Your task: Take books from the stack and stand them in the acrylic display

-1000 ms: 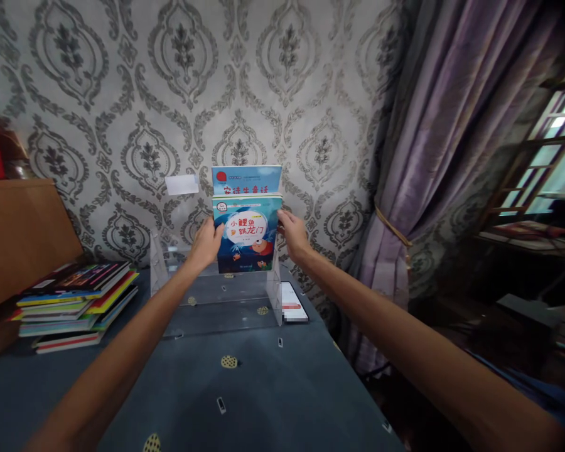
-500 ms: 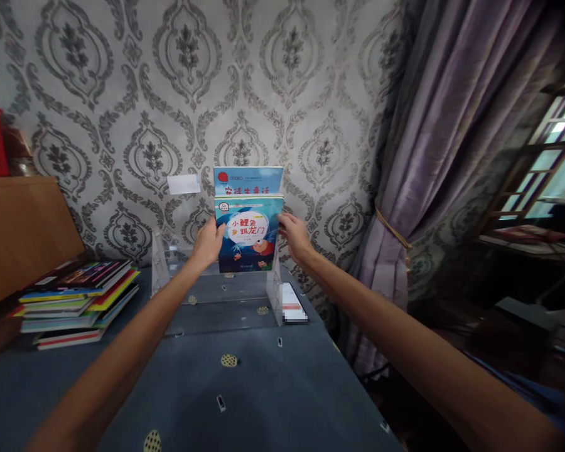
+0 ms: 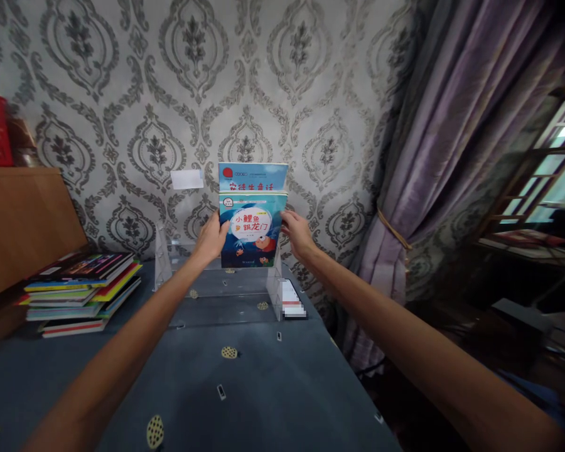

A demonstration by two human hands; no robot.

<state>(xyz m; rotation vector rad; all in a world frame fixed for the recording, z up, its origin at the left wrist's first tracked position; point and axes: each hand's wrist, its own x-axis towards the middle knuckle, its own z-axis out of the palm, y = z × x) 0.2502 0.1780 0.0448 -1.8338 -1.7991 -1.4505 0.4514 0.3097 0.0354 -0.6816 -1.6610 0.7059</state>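
A blue picture book (image 3: 251, 230) with a white title bubble stands upright in a clear acrylic rack (image 3: 216, 284) on the table. My left hand (image 3: 212, 239) grips its left edge and my right hand (image 3: 297, 234) holds its right edge. Behind it stands a second blue book (image 3: 253, 177), only its top strip showing. Both of my arms stretch forward over the table.
A stack of several colourful books (image 3: 82, 290) lies at the table's left. A phone (image 3: 292, 299) lies flat just right of the rack. A wooden cabinet (image 3: 23, 220) stands at far left, a purple curtain (image 3: 433, 157) and window at right. The blue tablecloth (image 3: 245, 389) covers the table.
The book and both hands stay in the same grip on the rack. The view has shifted slightly, so everything sits a little to the right and higher.
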